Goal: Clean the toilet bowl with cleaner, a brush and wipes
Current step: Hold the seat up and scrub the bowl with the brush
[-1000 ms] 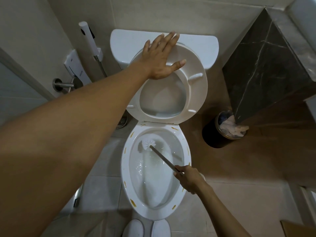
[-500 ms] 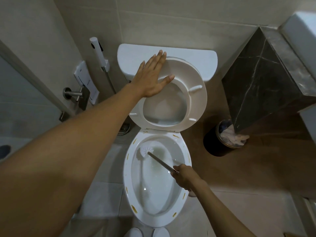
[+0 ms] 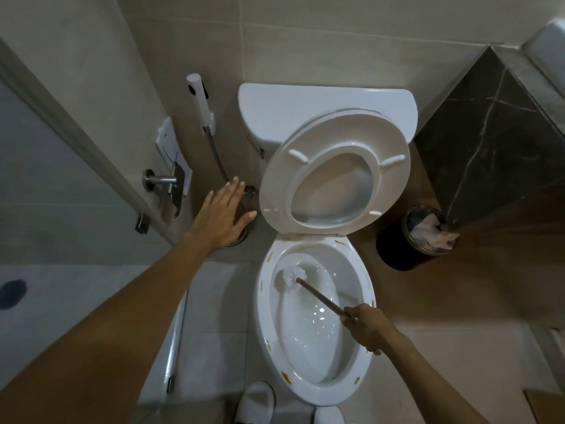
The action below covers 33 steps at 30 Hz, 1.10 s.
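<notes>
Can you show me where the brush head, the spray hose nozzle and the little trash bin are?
brush head (image 3: 294, 275): head view, on the white bristles inside the bowl.
spray nozzle (image 3: 198, 93): head view, on its white handle.
trash bin (image 3: 394, 249): head view, on its dark outer wall.

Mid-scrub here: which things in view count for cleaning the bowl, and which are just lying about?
For the job:
toilet bowl, yellow streaks on its rim
toilet brush, head inside the bowl
right hand, gripping the brush handle
raised seat

Just about:
left hand, open, holding nothing
bidet sprayer
waste bin
door handle
</notes>
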Motion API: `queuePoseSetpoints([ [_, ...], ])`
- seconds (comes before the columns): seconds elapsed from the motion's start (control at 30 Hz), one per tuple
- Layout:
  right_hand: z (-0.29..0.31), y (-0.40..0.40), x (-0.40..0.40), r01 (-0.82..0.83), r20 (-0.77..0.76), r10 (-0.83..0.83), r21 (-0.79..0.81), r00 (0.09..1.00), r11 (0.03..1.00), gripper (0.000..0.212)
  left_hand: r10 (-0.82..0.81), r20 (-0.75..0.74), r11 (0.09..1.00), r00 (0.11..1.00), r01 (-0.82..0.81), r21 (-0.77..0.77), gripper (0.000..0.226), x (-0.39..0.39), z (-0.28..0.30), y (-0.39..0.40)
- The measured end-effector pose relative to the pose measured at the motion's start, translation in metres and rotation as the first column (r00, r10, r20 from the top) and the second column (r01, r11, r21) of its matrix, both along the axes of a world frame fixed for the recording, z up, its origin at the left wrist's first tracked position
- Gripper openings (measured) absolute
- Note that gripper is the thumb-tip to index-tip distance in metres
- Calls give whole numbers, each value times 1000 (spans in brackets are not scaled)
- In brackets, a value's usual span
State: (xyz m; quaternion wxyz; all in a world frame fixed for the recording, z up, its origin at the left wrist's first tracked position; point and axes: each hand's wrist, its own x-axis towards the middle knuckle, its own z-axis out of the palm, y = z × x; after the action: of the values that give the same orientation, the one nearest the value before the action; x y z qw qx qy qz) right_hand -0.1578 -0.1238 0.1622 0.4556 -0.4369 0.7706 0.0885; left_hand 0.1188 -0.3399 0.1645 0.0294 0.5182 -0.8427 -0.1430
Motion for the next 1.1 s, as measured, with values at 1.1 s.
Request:
queuePoseSetpoints([
  [1.1, 17, -46, 34, 85, -72, -86, -24, 994, 996, 44, -96, 234, 983, 967, 55, 173, 83, -45, -48, -183],
])
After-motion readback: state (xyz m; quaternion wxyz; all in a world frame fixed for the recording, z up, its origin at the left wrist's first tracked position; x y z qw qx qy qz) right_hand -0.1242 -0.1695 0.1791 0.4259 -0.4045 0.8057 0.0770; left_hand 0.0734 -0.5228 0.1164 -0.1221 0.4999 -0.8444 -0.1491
